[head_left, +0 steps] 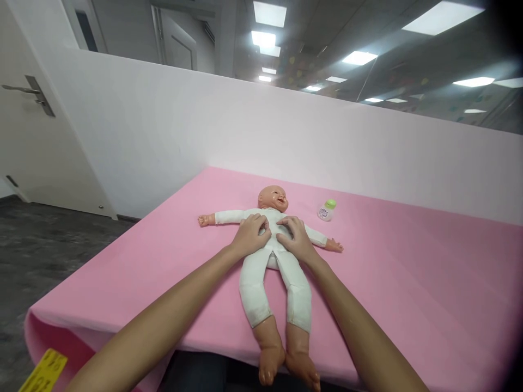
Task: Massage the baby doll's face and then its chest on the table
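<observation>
One small bottle [327, 210] with a green cap is lying on the pink table cover [408, 283], just beside the doll's arm; its contents cannot be told. One baby doll [273, 256] in a white suit is lying on its back, feet hanging over the near edge. The left hand [250, 235] and right hand [295, 236] are both resting on the doll's chest, fingers curled and pressing into the cloth, gripping nothing else.
</observation>
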`<state>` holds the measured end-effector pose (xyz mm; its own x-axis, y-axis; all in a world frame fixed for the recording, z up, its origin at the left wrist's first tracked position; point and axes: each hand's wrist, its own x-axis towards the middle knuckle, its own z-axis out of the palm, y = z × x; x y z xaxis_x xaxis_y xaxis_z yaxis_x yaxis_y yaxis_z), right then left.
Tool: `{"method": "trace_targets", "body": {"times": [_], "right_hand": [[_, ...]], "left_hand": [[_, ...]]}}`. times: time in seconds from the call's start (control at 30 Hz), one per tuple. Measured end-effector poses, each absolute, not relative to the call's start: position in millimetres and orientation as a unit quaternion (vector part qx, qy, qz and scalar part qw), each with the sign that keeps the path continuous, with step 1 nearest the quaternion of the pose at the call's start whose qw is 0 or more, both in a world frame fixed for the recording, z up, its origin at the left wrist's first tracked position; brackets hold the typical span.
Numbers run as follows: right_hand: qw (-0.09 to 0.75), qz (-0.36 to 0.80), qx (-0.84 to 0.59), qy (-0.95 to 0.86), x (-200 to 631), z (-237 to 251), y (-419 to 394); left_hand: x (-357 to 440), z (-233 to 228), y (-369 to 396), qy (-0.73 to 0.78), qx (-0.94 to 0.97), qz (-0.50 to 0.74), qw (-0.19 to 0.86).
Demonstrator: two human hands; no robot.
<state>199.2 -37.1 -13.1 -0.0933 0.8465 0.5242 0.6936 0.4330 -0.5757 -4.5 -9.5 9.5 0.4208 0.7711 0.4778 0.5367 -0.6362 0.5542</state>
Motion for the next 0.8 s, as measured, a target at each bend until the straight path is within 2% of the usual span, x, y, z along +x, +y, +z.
{"method": "trace_targets", "body": {"times": [0.23, 0.57, 0.8], "right_hand": [[0.418, 0.1, -0.512, -0.743, 200.5, -14.3, -37.6], [0.364, 0.15, -0.539, -0.744, 202.1, -15.2, -42.0], [0.395, 0.126, -0.528, -0.741, 199.5, -14.0, -39.4]], "left_hand": [[-3.5, 0.3, -8.1, 0.399, 0.819, 0.391, 0.134], [-5.4, -8.1, -1.7, 0.39, 0.843, 0.337, 0.153], [-6.1, 0.5, -4.6, 0.368, 0.839, 0.368, 0.158]]}}
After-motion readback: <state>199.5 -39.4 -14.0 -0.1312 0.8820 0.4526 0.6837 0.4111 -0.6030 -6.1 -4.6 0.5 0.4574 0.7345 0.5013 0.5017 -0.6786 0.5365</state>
